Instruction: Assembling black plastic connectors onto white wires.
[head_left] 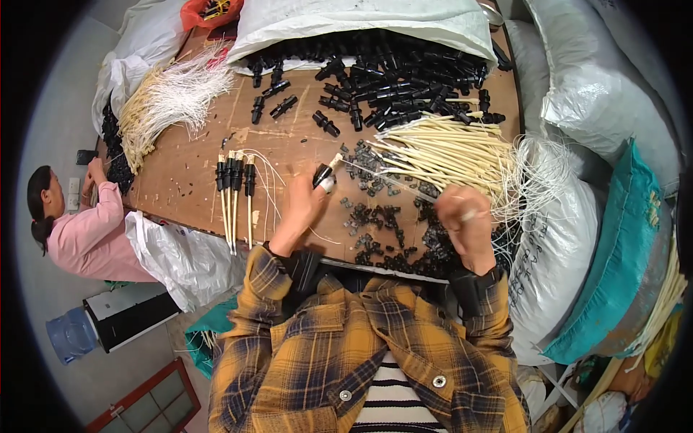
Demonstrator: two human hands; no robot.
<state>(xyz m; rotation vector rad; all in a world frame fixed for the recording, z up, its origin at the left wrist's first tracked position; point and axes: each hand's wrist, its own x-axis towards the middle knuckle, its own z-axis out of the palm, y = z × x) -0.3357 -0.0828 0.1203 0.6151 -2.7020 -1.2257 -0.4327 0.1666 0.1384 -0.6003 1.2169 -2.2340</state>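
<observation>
My left hand [299, 206] is closed around a black plastic fitting [322, 173]; a cream end pokes out of its top. From there a thin white string [393, 182] runs tight across to my right hand [465, 222], which is slightly blurred, its fingers curled on the string. Just left of my left hand, several cream sticks with black fittings [237, 175] lie side by side on the brown table [195, 189]. Between my hands, small dark clips [375, 216] are scattered. A heap of cream sticks [455, 155] with white strings lies beyond my right hand.
Loose black fittings [404, 86] spill from a white sack [361, 25] at the back. Another bundle of stringed sticks [155, 108] lies far left, near a person in pink [94, 231] working at the table. Full sacks [556, 245] crowd the right edge.
</observation>
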